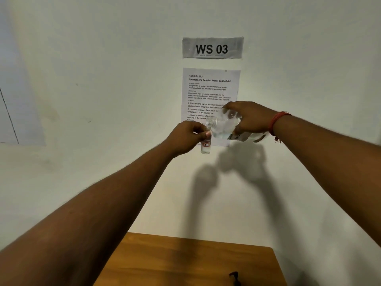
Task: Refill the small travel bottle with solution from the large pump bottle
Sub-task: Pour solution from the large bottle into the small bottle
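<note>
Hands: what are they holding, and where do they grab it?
The left hand pinches the small travel bottle near its top. The right hand grips the tilted large bottle around its body.

- Small clear plastic travel bottle (205, 145): colourless, with a white label outlined in red.
- Large transparent plastic bottle (225, 125): colourless.
- Thread wristband (278, 121): red.
- Wooden desk (185, 263): warm orange-brown.
- Paper sign (212, 47): grey, black letters.
- Printed instruction sheet (211, 87): white, black text.
- Painted wall (103, 69): off-white.

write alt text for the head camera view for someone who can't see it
A right hand tilts a large clear bottle, cap off, toward a small travel bottle held upright by the left hand. Behind: instruction sheet, wooden table below.
</note>
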